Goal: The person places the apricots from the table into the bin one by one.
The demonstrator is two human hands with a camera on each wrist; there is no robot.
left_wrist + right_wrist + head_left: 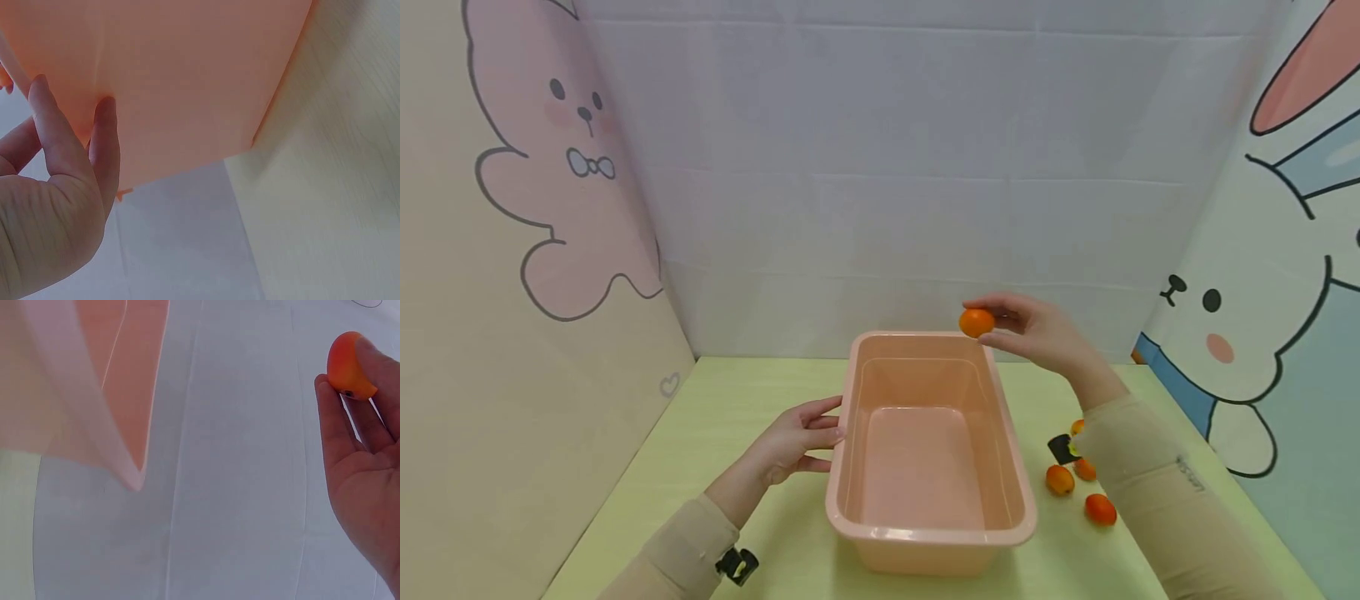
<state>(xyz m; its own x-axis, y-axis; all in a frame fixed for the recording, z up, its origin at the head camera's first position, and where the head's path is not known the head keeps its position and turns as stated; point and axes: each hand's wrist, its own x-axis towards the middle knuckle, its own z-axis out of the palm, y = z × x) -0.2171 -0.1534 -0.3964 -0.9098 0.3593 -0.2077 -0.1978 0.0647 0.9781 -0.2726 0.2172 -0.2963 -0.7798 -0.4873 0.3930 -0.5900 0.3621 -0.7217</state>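
Note:
Up at the far right corner of the pink plastic tub (921, 533), my right hand (1030, 333) pinches a small oval orange fruit (977, 322) between thumb and fingers. The right wrist view shows the fruit (350, 365) with a dark spot at one end, held above the level of the rim. My left hand (797, 442) touches the tub's left side near the rim, its fingers extended. In the left wrist view those fingers (106, 144) lie against the outer wall (187, 81). Nothing lies inside the tub.
Several more orange fruits lie on the pale green table (760, 533) right of the tub, among them one fruit (1060, 480) and a redder one (1101, 509); the right sleeve (1150, 483) partly covers the group. A white cloth wall (880, 208) stands behind, with printed cartoon panels at both sides.

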